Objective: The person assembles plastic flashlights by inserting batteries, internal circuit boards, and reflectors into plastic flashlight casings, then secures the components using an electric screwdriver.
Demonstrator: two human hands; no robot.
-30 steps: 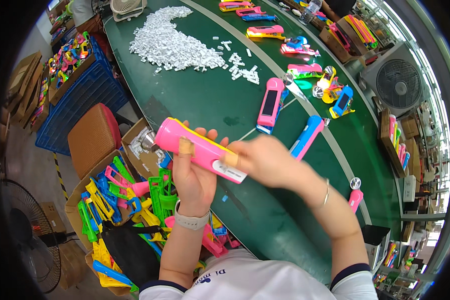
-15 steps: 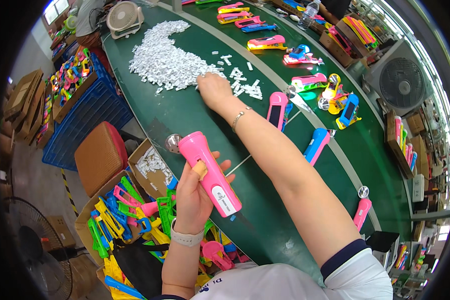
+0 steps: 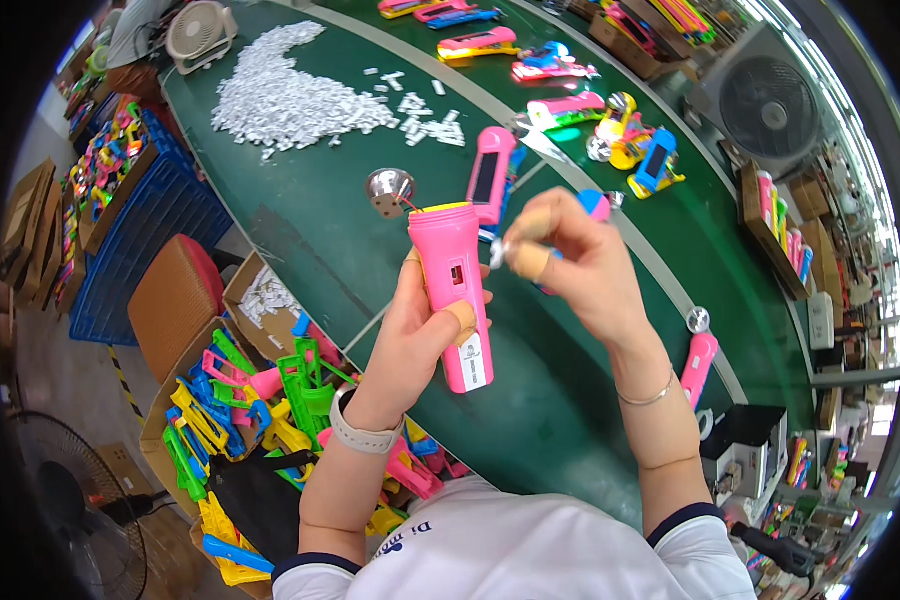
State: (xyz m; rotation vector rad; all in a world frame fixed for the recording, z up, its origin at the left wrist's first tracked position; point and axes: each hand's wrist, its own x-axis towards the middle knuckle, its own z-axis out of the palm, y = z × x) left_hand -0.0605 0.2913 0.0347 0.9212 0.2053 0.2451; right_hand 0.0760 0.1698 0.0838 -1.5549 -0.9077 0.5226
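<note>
My left hand [image 3: 410,335] is wrapped round a pink flashlight body [image 3: 444,242], which stands nearly upright with its wide end up. A rectangular slot shows in its side, above my thumb. From the open top, a silver reflector [image 3: 390,188] hangs out to the left on a thin red wire. My right hand [image 3: 585,265] pinches a small white plastic piece [image 3: 497,252] just right of the flashlight, apart from it. Some fingertips on both hands wear tan covers. Many similar pieces form a white pile [image 3: 285,105] on the green table [image 3: 310,215].
Pink and blue flashlights, one pink [image 3: 491,175], lie beyond my hands and along the conveyor strip. At the left stand a carton of colourful plastic parts [image 3: 225,400], a brown chair [image 3: 175,305] and a blue crate [image 3: 140,250]. A small fan [image 3: 200,35] sits at the far left.
My right hand has come back from the white pile to beside the flashlight, with a small white piece in its fingers. My left hand has raised the flashlight and turned it more upright.
</note>
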